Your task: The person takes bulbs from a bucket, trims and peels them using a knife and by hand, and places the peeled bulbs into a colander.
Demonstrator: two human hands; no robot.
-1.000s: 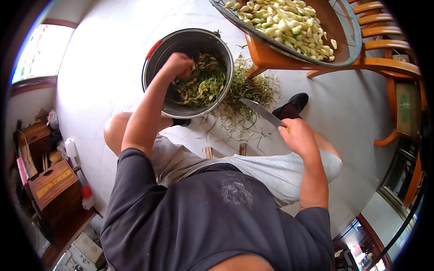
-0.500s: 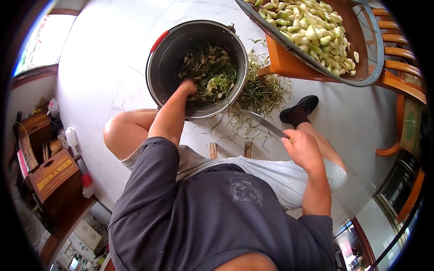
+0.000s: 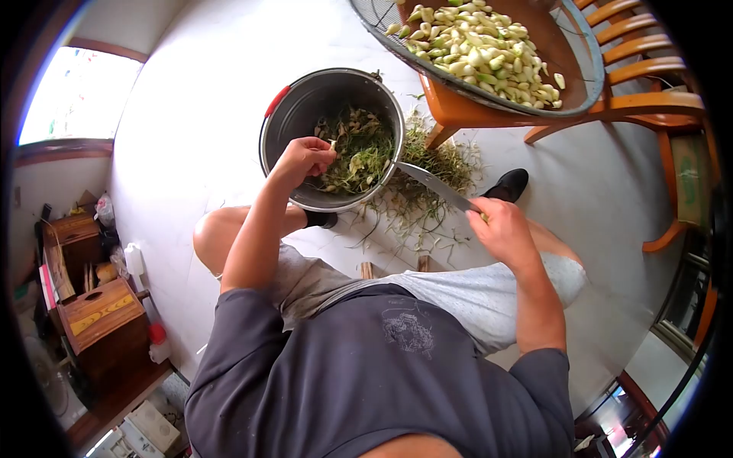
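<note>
Over the near left part of a dark metal bucket [image 3: 276,145], my left hand [image 3: 307,159] pinches a small pale bulb [image 3: 333,145] at its fingertips. Green stalks and unpeeled bulbs [image 3: 359,145] lie inside the bucket. My right hand [image 3: 500,229] is wrapped round the handle of a knife [image 3: 435,183], whose blade points left, its tip near the bucket's right rim. Green trimmings [image 3: 439,164] are heaped on the floor beside the bucket. A round mesh basket [image 3: 594,65] holds many pale trimmed bulbs [image 3: 489,57].
The basket rests on an orange wooden chair [image 3: 450,107]. My shoe [image 3: 510,185] is on the floor right of the trimmings, my other foot below the bucket. Two wooden stool ends [image 3: 366,270] show before my shorts. Wooden boxes [image 3: 103,313] stand at the far left.
My left hand went down into the bucket and has come back up with a bulb between its fingers. My right hand keeps the knife, its tip now nearer the bucket rim. The view has shifted.
</note>
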